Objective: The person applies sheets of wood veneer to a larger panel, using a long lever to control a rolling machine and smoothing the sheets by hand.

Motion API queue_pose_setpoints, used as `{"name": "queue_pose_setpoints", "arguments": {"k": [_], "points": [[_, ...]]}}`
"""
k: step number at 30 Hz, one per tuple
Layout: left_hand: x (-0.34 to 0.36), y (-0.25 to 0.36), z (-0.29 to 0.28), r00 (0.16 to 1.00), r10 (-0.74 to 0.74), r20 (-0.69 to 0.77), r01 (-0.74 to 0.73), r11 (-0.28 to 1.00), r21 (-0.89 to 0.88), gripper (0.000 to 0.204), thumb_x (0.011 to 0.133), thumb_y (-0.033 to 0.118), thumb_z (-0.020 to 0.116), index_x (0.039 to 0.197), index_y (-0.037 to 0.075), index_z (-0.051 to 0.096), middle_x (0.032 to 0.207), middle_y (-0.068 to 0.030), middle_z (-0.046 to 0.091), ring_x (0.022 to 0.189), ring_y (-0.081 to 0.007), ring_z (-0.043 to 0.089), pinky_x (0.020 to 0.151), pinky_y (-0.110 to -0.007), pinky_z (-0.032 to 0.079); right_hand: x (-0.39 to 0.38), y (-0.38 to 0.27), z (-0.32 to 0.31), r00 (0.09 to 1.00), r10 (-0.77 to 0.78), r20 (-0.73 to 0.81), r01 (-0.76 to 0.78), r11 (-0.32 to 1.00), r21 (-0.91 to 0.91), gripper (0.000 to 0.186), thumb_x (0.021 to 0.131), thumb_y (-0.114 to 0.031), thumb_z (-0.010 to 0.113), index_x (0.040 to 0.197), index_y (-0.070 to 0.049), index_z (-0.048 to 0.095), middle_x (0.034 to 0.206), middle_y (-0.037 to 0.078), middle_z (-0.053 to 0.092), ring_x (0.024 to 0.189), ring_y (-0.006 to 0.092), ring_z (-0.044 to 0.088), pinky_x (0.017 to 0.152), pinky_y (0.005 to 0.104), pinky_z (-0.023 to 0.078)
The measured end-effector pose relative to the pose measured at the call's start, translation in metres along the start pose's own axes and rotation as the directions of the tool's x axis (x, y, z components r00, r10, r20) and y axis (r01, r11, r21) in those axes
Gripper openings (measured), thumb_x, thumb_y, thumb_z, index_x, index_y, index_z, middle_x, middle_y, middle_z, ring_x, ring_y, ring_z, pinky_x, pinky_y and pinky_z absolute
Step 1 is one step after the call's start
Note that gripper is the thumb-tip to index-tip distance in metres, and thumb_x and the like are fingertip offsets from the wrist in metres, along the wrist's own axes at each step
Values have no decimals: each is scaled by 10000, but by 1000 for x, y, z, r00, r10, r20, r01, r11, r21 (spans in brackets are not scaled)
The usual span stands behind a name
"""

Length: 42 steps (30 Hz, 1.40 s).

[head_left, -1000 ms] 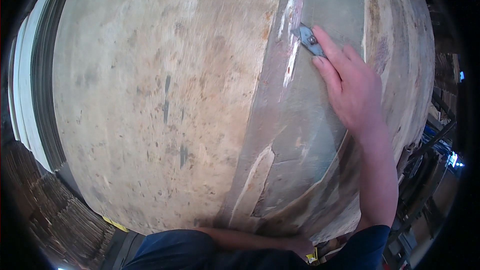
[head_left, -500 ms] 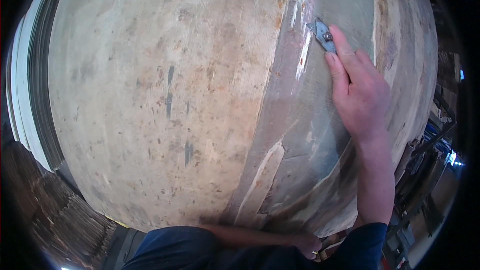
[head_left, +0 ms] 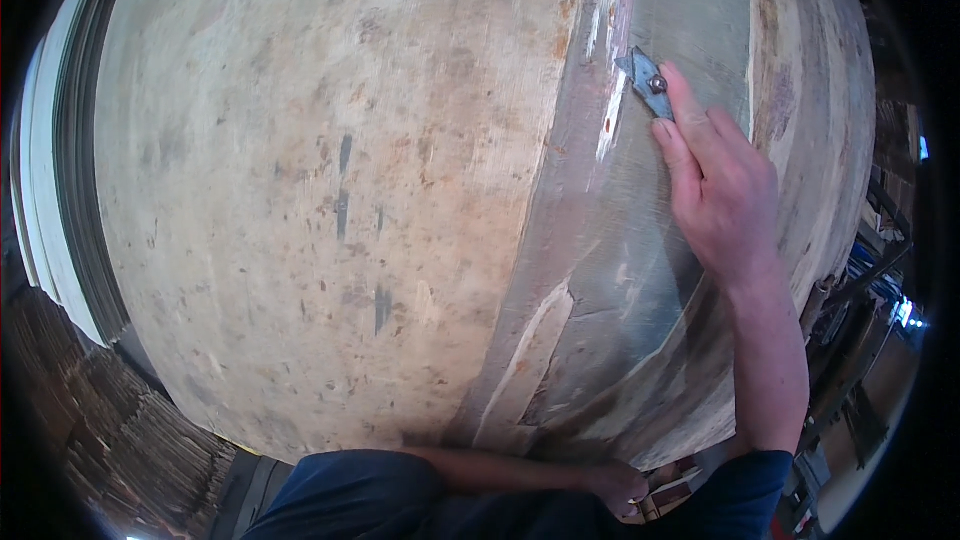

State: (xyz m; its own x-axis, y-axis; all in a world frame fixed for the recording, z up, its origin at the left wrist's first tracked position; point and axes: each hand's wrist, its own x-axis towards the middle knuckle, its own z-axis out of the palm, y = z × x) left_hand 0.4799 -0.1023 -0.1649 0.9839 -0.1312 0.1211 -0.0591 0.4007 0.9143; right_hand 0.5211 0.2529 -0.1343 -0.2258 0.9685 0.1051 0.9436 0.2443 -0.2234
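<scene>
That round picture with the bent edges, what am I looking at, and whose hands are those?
No machine here: a person works with bare hands, and a wide fisheye camera on their head looks down, which bends straight edges into curves. The big pale surface is a flat wooden sheet, stained and scratched. A greyer strip runs down its right part, with pale torn patches. The right hand reaches up from the lower edge and holds a small metal blade pressed to that strip. The left hand lies at the near edge of the sheet, close to the body; whether it grips anything is hard to tell. A stack of thin sheets stands at the left.
</scene>
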Motion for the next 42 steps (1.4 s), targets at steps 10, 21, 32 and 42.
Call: {"name": "queue_pose_setpoints", "arguments": {"k": [10,21,32,42], "points": [[1,-5,5,995,47,-85,-51,998,-43,325,708,342,626,741,18,628,687,-175,592,667,-337,585,611,-444,451,-17,-11,-1,998,-36,49,40,997,-73,480,846,-72,638,1313,-98,529,729,94,522,558,234,526,506,341,427],[-10,12,-9,998,-14,-67,10,998,-69,314,709,333,619,778,27,633,759,-180,607,729,-331,595,642,-445,458,-48,-25,-13,982,-74,176,90,992,-85,434,853,-96,633,1279,-70,555,692,61,487,514,203,485,471,335,406],[-5,8,-11,999,-18,31,21,996,-85,305,703,321,642,792,28,635,771,-180,617,732,-337,599,637,-445,450,-1,-2,-12,997,50,-53,-57,989,-140,413,873,-138,629,1281,-163,572,688,51,524,549,169,514,517,317,435],[-10,13,-15,1000,-15,-2,15,996,-82,296,716,323,651,814,43,637,767,-174,617,752,-333,605,650,-441,454,-3,-2,-6,998,-27,49,32,994,-102,436,860,-131,639,1289,-140,560,706,90,520,540,234,528,503,350,434]]}}
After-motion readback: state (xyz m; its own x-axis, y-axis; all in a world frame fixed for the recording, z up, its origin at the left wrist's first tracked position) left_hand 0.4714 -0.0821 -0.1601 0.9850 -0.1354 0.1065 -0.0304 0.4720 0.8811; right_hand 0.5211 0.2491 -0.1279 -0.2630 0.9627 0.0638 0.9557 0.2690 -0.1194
